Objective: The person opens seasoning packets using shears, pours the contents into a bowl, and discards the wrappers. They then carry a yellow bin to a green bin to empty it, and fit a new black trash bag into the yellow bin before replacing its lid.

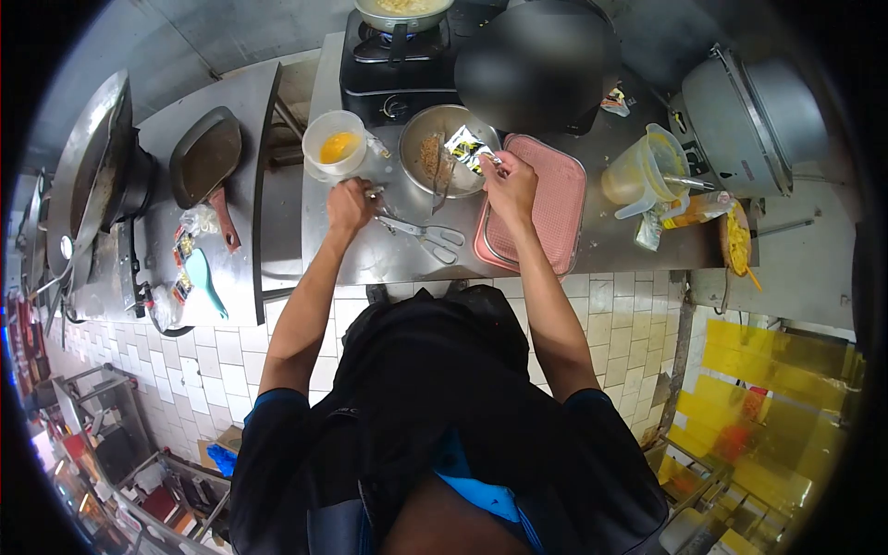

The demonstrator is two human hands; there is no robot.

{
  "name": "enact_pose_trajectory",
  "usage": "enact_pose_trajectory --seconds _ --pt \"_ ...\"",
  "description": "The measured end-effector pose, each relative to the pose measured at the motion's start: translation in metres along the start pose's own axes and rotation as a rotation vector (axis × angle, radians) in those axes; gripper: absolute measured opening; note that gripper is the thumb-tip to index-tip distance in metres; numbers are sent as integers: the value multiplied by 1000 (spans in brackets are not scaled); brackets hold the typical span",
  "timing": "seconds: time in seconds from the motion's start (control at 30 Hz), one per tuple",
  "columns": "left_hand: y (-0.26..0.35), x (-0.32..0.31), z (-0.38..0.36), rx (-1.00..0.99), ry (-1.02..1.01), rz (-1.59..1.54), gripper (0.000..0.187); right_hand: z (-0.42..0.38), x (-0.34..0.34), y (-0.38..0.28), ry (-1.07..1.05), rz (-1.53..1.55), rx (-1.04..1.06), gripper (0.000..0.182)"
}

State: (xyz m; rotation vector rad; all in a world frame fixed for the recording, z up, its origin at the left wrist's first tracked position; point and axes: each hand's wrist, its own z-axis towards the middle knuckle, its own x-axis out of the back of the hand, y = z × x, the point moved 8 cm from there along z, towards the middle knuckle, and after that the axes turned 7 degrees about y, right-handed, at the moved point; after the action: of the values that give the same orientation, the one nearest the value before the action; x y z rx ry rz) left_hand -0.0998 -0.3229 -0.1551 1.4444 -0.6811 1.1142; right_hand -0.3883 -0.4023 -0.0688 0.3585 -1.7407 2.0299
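Black shirt (pixel 425 361) comes nearest. Over the metal bowl (pixel 453 118), the right hand (pixel 511 185) grips a silver packet (pixel 465 148); the left hand (pixel 350 205) is curled near scissors (pixel 440 237), its grip too unclear to tell.

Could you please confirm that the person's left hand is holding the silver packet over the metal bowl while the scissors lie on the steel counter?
Not quite: the head view shows the right hand holding the silver packet over the metal bowl. The scissors do lie on the steel counter.
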Motion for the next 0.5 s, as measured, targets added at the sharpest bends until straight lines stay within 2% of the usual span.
enact_pose_trajectory --seconds 0.03,0.07,0.13,0.17,0.27,0.4,0.5 --pt "-6 5 1 -9 81 -35 24 -1 0 1 1 1 -3 24" --pt "-13 4 0 -11 80 -34 24 -2 1 1 2 12 -6 23" --pt "-25 21 -12 14 246 -122 23 -4 5 -2 2 22 -8 23" --pt "-25 27 -22 -62 280 -126 32 -4 7 -5 6 53 -14 22" --pt "-30 36 -47 -126 304 -267 41 -6 12 -13 6 78 -12 21" --pt "-4 51 -58 -147 294 -303 48 -9 15 -26 -23 52 -28 21" --pt "17 46 -72 -235 299 -288 44 -19 16 -38 -14 51 73 23"
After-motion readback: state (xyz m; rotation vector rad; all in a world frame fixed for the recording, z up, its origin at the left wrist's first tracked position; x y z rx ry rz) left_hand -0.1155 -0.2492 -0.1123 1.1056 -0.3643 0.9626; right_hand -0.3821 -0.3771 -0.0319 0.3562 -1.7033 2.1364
